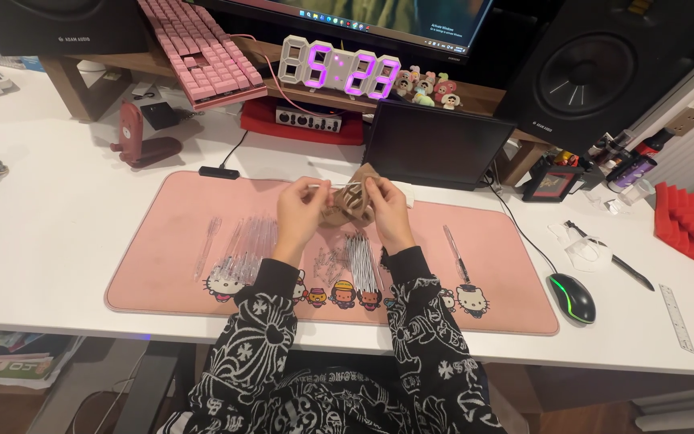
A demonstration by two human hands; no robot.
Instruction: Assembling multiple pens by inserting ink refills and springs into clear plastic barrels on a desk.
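A small tan pouch (345, 207) is hanging between both hands, raised just above the pink desk mat (162, 257) on the counter (58, 209). The left hand (301, 210) is pinching its upper left edge with closed fingers, while the right hand (385, 207) is gripping the right side, fingers curled. Both forearms are reaching forward, nearly parallel. Clear pen barrels (246, 241) are lying below the left hand.

Warm, even indoor light falls from above onto a white bench (58, 241), which looks bright but not washed out. A clock (339, 68) glows purple, and a mouse (572, 297) shows a thin green glowing line. Soft, short shadows lie under the hands (347, 210). Dark speakers stay murky at the top. The wide lens bends straight edges near the corners. Fine clear items look slightly soft
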